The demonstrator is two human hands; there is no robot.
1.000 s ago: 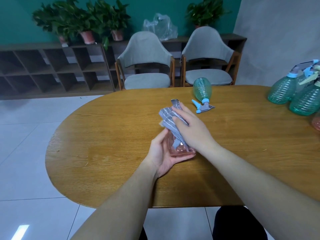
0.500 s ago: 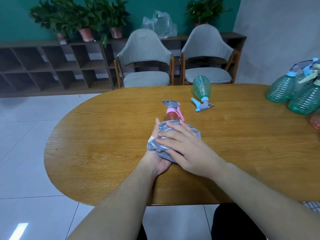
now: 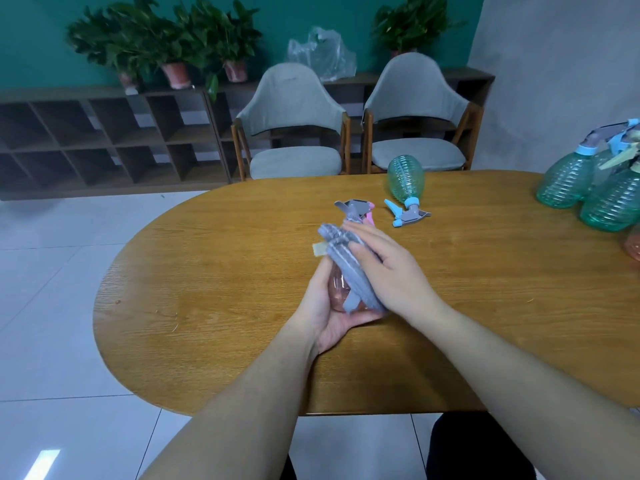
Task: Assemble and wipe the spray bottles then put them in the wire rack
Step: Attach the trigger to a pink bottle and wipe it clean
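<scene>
The transparent pink plastic spray bottle (image 3: 341, 292), trigger head fitted, lies cradled in the left hand (image 3: 329, 313) over the table's middle, toward the near edge. The right hand (image 3: 388, 271) presses a grey ribbed cloth (image 3: 349, 268) against it, fingers extended. Judged stage: wiping; racking remains.

A green ribbed bottle (image 3: 405, 176) lies assembled near the oval wooden table's (image 3: 207, 306) far edge. More green bottles (image 3: 568, 181) stand at the right edge. All appear empty. No wire rack is visible.

Both bare forearms reach forward and converge: the left hand (image 3: 329, 313), palm up with fingers curled, cradles the pink bottle (image 3: 338, 292) from below, while the right hand (image 3: 388, 271) presses the grey cloth (image 3: 349, 268) against it with fingers extended.
</scene>
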